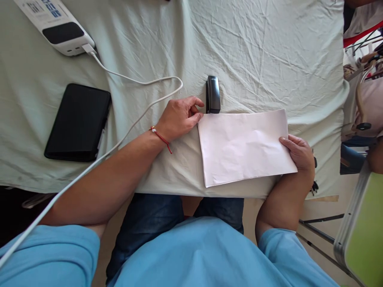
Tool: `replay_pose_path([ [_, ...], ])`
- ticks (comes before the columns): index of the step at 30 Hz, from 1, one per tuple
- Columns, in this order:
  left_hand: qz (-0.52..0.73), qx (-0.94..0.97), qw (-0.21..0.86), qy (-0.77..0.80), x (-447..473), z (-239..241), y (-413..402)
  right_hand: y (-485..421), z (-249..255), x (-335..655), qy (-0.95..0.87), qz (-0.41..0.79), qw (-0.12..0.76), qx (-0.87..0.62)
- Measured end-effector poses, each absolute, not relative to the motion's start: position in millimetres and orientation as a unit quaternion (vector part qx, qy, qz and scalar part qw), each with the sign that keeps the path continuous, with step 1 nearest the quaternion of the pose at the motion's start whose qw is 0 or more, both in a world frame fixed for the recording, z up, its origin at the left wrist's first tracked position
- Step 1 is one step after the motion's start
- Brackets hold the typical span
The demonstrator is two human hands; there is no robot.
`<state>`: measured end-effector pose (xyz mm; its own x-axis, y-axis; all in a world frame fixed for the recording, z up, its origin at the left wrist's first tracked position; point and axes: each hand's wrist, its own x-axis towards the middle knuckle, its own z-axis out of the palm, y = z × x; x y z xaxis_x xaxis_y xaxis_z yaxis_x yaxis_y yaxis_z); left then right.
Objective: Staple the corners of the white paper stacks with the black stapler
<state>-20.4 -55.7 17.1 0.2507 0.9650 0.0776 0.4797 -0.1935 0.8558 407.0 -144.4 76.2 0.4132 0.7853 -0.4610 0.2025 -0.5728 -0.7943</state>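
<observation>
A small stack of white paper sheets (243,147) lies slightly tilted near the table's front edge. My right hand (299,153) grips its right end, thumb on top and the other fingers partly hidden beneath or behind. By the stack's upper left corner is my left hand (181,117), its thumb tip at the corner and its index finger stretched toward the stapler. Thumb and index are apart, while the other fingers curl in. The black stapler (213,95) sits just beyond the paper's top edge, close to my left fingertips.
A pale green cloth (239,52) with creases covers the table. On the left are a black tablet (78,122) and a white power bank (56,28). A white cable (149,104) runs from it across my left forearm. A green folding table (363,235) stands at the lower right.
</observation>
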Motion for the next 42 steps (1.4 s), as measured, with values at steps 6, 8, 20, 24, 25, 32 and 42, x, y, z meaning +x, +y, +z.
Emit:
replay_pose_path([
  [6, 0.301, 0.711, 0.377, 0.512, -21.7, 24.3, -53.2, -146.1, 71.9, 410.9, -0.329, 0.417, 0.368, -0.763],
  [8, 0.294, 0.71, 0.384, 0.512, -21.2, 27.4, -52.7, -145.9, 70.9, 411.3, -0.327, 0.419, 0.372, -0.761],
  [20, 0.287, 0.696, 0.395, 0.527, -20.3, 31.0, -52.8, -144.3, 65.9, 416.0, -0.324, 0.42, 0.365, -0.765],
  [24, 0.287, 0.691, 0.406, 0.525, -17.4, 35.6, -51.4, -144.1, 66.6, 415.2, -0.336, 0.416, 0.368, -0.761],
  [25, 0.283, 0.692, 0.404, 0.527, -16.7, 36.5, -50.9, -143.9, 66.8, 414.8, -0.338, 0.416, 0.367, -0.76],
  [32, 0.287, 0.702, 0.371, 0.536, -15.7, 28.1, -51.9, -142.9, 69.4, 411.4, -0.354, 0.419, 0.329, -0.769],
  [42, 0.308, 0.746, 0.31, 0.503, -16.2, 18.2, -55.6, -142.5, 73.9, 403.7, -0.365, 0.42, 0.317, -0.768],
])
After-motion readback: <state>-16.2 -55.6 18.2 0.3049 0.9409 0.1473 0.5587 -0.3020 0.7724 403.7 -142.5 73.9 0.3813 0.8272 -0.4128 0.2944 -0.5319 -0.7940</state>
